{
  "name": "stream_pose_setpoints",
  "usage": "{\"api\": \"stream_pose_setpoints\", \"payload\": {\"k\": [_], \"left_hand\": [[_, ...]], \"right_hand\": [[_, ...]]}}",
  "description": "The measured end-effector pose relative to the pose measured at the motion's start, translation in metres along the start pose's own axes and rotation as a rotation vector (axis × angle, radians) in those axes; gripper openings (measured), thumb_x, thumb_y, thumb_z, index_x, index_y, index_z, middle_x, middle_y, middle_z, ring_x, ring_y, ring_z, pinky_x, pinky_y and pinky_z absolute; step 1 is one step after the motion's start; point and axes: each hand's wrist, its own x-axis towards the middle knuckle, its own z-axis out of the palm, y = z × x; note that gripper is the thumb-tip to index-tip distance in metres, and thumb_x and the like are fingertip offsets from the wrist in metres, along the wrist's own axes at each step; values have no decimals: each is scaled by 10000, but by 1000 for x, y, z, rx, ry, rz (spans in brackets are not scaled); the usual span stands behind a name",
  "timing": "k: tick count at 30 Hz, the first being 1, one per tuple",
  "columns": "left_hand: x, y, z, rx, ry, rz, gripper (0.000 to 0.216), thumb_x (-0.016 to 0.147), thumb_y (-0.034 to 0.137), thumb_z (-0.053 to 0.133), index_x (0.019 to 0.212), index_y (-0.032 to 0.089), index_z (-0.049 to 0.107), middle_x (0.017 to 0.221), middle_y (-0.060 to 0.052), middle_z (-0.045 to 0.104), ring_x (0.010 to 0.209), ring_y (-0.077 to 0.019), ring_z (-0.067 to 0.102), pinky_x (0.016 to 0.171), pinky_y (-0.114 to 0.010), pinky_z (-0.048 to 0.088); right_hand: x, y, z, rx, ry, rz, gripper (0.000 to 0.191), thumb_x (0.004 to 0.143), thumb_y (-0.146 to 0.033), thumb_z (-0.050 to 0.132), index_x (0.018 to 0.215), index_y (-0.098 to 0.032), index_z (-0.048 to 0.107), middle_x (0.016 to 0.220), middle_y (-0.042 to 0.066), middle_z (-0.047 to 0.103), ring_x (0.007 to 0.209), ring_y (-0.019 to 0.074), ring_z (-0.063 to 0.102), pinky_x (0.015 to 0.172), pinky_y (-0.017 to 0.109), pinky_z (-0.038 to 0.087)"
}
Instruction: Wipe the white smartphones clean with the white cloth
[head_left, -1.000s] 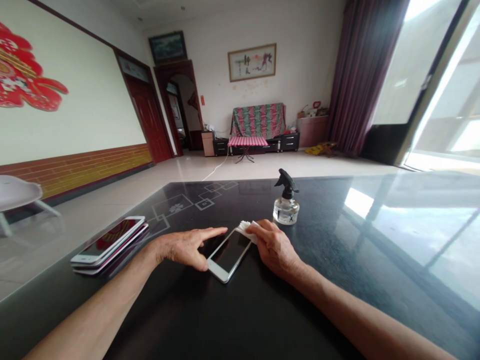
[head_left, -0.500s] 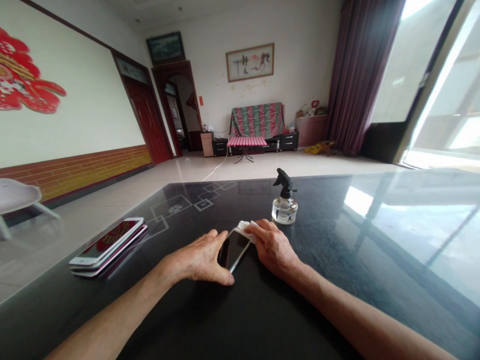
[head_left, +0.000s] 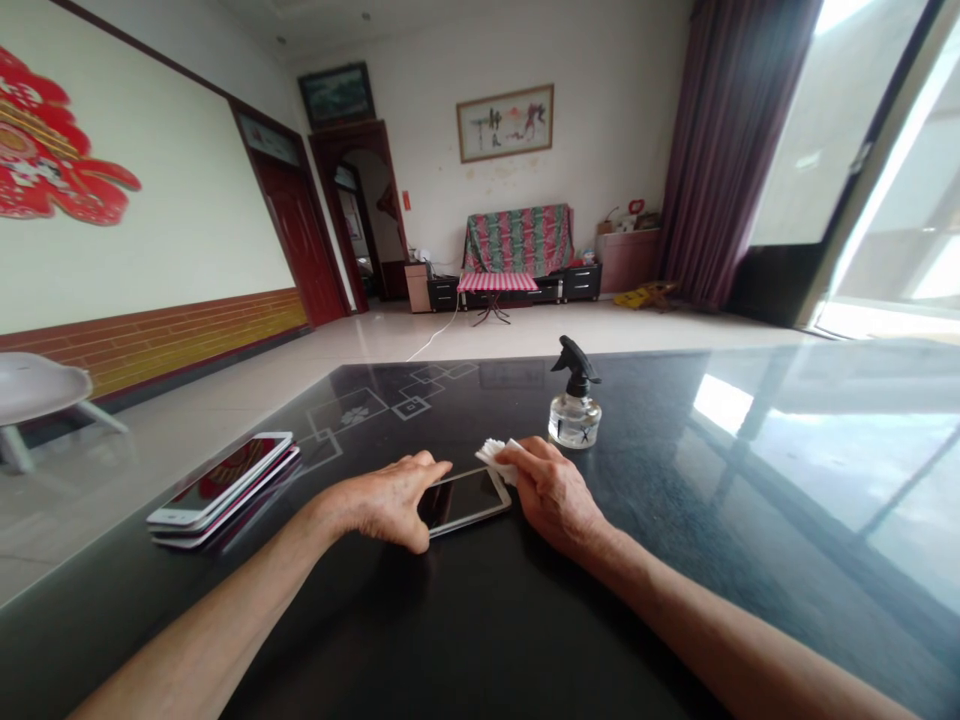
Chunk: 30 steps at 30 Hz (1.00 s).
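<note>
A smartphone (head_left: 466, 502) with a dark screen and pale frame lies at the middle of the black table (head_left: 360, 620). Its left end is gripped by my left hand (head_left: 390, 500), thumb on the near edge and fingers on the far edge. My right hand (head_left: 559, 492) pinches a crumpled white tissue (head_left: 498, 456) at the phone's right end. Whether the tissue touches the phone is hard to tell. Behind my right hand stands a clear spray bottle (head_left: 574, 418) with a black trigger head and some liquid inside.
Several phones lie in a stack (head_left: 225, 485) on the table's left side. A white chair (head_left: 45, 385) is beyond the left edge. Far back, a small table with a checked cloth (head_left: 496, 283) stands before a cloth-covered object (head_left: 517, 240).
The phone has turned clockwise so that it lies more sideways, its left end shifted left with my left hand. My right hand keeps the tissue near the phone's far end.
</note>
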Motion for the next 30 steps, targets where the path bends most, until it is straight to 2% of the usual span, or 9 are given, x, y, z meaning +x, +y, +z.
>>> {"api": "stream_pose_setpoints", "payload": {"k": [5,11,16,19,23,28,30], "left_hand": [[1,-1,1,-38,45,9,921,569,378,669,1408,171,349,1212,-82,491,1131,-280,505,935,-297,425],[11,6,9,-53,173,-8,743,603,550,663,1233,172,549,1069,-69,542,996,-261,566,818,-278,450],[16,8,15,-78,245,3,440,596,463,685,938,188,663,915,-35,541,867,-230,585,704,-257,446],[16,3,14,-139,250,58,431,571,403,709,946,196,668,900,-19,532,854,-219,577,707,-257,446],[18,-10,14,-382,253,176,556,558,341,742,1088,213,635,972,-11,535,894,-209,555,755,-268,452],[21,-23,18,-869,182,323,526,634,330,709,1133,199,606,1027,-21,550,950,-209,546,836,-302,445],[21,-26,20,-983,160,354,529,646,324,700,1146,189,593,1032,-31,576,973,-219,543,874,-330,432]], "right_hand": [[0,1,2,-4,1,-5,358,788,-29,429,992,-233,641,941,47,599,873,167,562,817,286,459],[1,2,2,-20,-5,-6,348,798,-31,425,991,-227,638,940,56,596,858,176,565,789,294,462],[0,3,1,14,24,-3,339,797,-31,420,975,-222,636,936,55,596,865,180,574,795,300,463],[0,3,1,34,66,0,348,801,-31,419,996,-229,628,953,50,599,873,177,581,801,296,459],[1,3,0,76,118,4,324,835,-62,413,1011,-236,623,961,47,602,872,173,588,784,280,458],[2,5,0,145,178,32,347,827,-50,405,1034,-241,607,980,36,602,838,153,591,753,247,455],[2,5,0,159,200,48,344,827,-52,402,1028,-241,608,968,34,602,815,149,590,734,239,455]]}}
